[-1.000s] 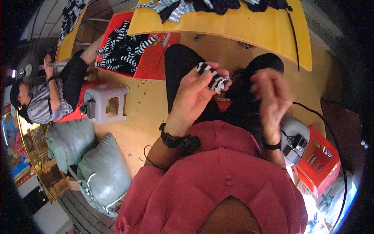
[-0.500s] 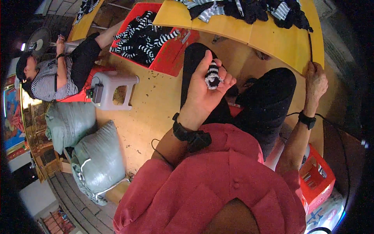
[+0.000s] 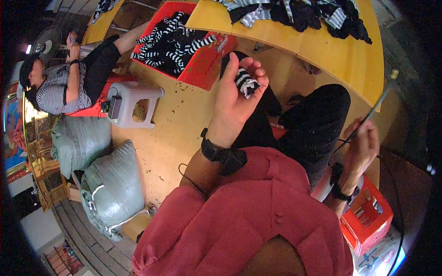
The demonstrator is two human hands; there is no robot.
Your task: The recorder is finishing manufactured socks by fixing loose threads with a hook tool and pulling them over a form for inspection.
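Note:
My left hand [image 3: 232, 99] is raised over my lap, closed loosely round a small rolled bundle of black-and-white striped knit fabric [image 3: 246, 83]. A frayed white edge shows at the bundle's near end. At the right, beside the table's corner, my right hand [image 3: 363, 142] pinches a thin dark rod [image 3: 380, 102]. The rod slants up to the right and ends in a pale yellowish tip. Its lower end runs down to the left past my fingers.
A yellow table [image 3: 331, 55] ahead bears striped and black cloth pieces [image 3: 299, 16]. Left of it stands a red bin [image 3: 202, 69] of striped knit pieces. Farther left are a grey stool [image 3: 133, 103], stuffed sacks [image 3: 115, 188] and a seated person [image 3: 62, 89]. A red crate [image 3: 370, 216] stands at my right.
My right hand has drawn back toward me from the table edge, and the rod now tilts up to the right. My left hand has shifted slightly left, still holding the striped bundle.

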